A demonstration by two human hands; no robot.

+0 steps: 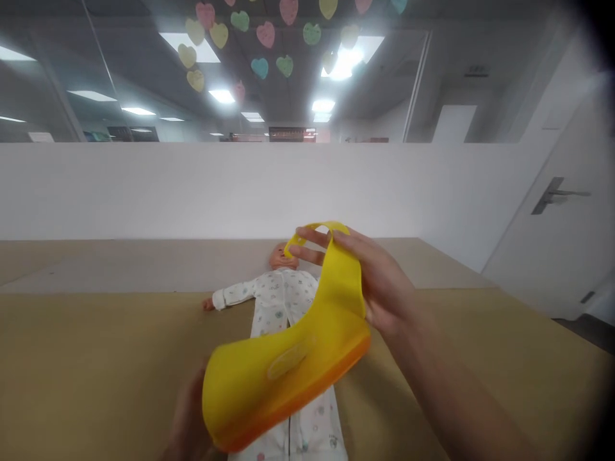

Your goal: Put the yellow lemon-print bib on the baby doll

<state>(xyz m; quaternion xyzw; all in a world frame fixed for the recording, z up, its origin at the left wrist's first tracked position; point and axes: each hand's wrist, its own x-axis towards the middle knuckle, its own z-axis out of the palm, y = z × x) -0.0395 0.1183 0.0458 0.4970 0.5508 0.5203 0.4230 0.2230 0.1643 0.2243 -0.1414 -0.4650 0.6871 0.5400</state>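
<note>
A yellow silicone bib [269, 358] with an orange lower side is held up tilted in front of me, its looped neck strap at the upper right. My right hand [379, 275] grips the neck part, with fingers reaching through the loop. At the bib's lower left end is my left hand [187, 410], blurred by motion, its fingers hidden behind the bib. Behind and below, a baby doll [283, 294] in a white patterned suit lies on its back on the table. The strap covers part of its head, and the bib hides its middle.
The brown table [110, 365] reaches back to a white wall [202, 192] with glass above. Paper hearts [266, 34] in several colours stick to the glass. A white door with a metal handle [550, 195] stands at the right.
</note>
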